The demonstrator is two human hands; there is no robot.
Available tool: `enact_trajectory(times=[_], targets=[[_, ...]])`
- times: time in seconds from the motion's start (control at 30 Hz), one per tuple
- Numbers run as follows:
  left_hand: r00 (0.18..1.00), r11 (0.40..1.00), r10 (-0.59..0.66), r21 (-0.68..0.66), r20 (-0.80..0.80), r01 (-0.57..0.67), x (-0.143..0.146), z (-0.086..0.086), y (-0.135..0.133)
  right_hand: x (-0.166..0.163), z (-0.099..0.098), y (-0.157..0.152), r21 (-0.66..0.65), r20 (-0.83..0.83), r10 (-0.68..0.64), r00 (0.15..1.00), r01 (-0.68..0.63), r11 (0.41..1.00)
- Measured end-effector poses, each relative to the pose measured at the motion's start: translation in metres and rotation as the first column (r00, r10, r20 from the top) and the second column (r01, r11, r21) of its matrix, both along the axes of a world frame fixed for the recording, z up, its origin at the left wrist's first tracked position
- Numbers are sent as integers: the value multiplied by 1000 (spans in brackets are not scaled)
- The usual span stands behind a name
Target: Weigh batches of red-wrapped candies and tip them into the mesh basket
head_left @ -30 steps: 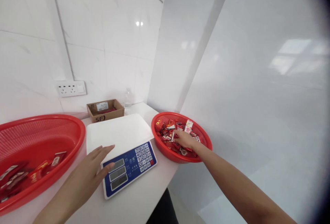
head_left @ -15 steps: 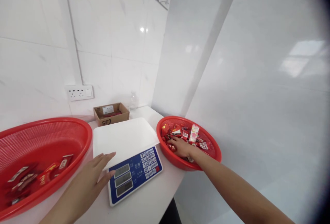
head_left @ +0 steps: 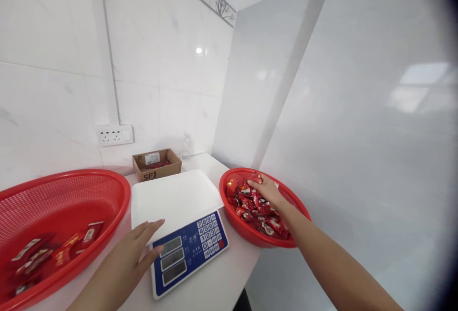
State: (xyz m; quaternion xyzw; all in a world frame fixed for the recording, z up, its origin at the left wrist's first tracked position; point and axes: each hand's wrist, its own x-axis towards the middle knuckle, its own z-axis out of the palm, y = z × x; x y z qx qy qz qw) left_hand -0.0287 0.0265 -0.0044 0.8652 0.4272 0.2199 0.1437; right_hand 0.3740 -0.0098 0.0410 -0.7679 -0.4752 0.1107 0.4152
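Observation:
My right hand (head_left: 266, 191) is over the smaller red basket (head_left: 232, 216) on the right, its fingers closed on a red-wrapped candy (head_left: 255, 177). Below it, red-wrapped candies (head_left: 246, 203) fill the basket's bottom. My left hand (head_left: 138, 249), fingers stretched and apart, hovers at the left front of a white weighing scale (head_left: 175, 191) and holds nothing. Its thumb partly covers the edge of the scale's blue panel (head_left: 195, 237). The scale's plate carries nothing.
A larger red basket (head_left: 118, 191) with several red packets (head_left: 64, 251) stands at the left. Behind the scale are a small cardboard box (head_left: 161, 170) and a clear bottle (head_left: 186, 146). Walls close in the white table (head_left: 211, 163) at the back and right.
My right hand has lifted from among the candies toward the basket's back and now grips a red-wrapped one. The candies have shifted. My left hand stays by the scale; the view has tilted slightly.

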Motion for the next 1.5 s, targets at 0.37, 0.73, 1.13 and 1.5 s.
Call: enact_trajectory(times=[0.37,0.73,1.13,1.5], targets=[[998,995,22,-91,-62,-27,3,10,-9,-122,0,71,235,-525,416,742,-343,909],[999,995,26,-98,-44,-30,-6,19,-11,-183,-8,99,180,-546,459,701,-437,881],[997,994,33,-104,-69,-40,-7,18,-3,-165,-34,104,130,-220,436,873,-417,900],[998,997,35,-68,-49,-39,-9,0,6,-205,-29,76,-231,398,715,575,-692,684]])
